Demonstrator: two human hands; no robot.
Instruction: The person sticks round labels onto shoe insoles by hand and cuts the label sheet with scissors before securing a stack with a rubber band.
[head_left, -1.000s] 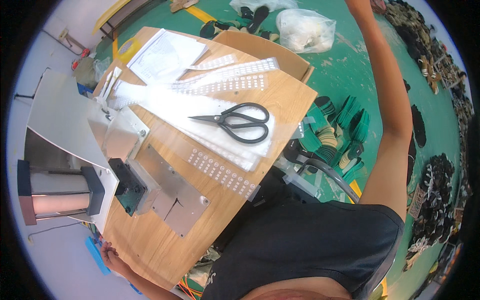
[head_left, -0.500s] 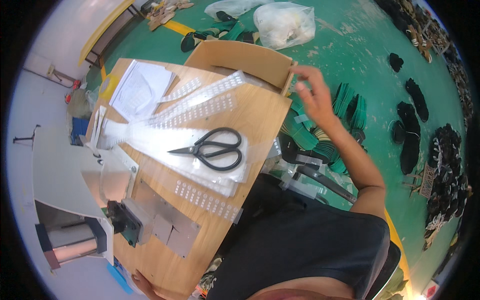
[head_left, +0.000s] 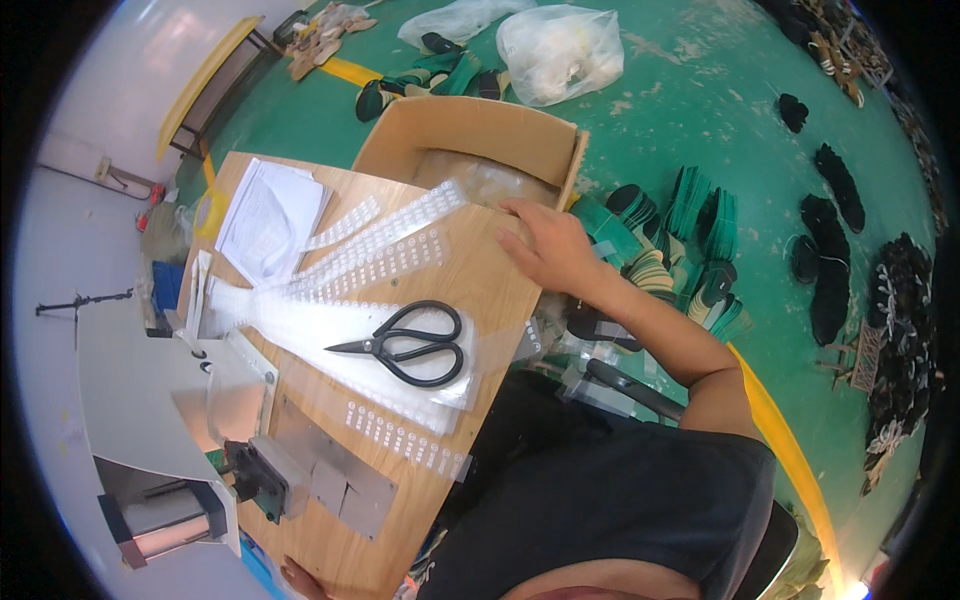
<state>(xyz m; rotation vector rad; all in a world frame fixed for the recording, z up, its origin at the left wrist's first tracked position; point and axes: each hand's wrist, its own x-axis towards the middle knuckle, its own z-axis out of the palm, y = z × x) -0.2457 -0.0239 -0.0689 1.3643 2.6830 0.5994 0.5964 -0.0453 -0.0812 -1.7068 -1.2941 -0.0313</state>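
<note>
My right hand point(head_left: 552, 243) is over the table's right edge, beside the cardboard box, with its fingers stretched out and apart and nothing in it. Near it on the wooden table point(head_left: 480, 285) lie clear plastic strips point(head_left: 400, 245) with rows of small white printed marks, fanned out. Black-handled scissors point(head_left: 410, 345) rest on a white stack of these strips. At the bottom edge only a little of my left hand point(head_left: 300, 578) shows at the table's near edge; its fingers are mostly hidden.
A press-like machine point(head_left: 265, 475) stands at the table's left, above a metal plate point(head_left: 350, 490). Papers point(head_left: 270, 215) lie at the far left. An open cardboard box point(head_left: 480, 125) adjoins the far edge. Bundled green and black pieces point(head_left: 690, 215) and a plastic bag point(head_left: 560, 55) are on the floor.
My right hand has moved left and nearer, from beside the box's corner to over the table's edge. The view has shifted slightly. The scissors and strips stay as they were.
</note>
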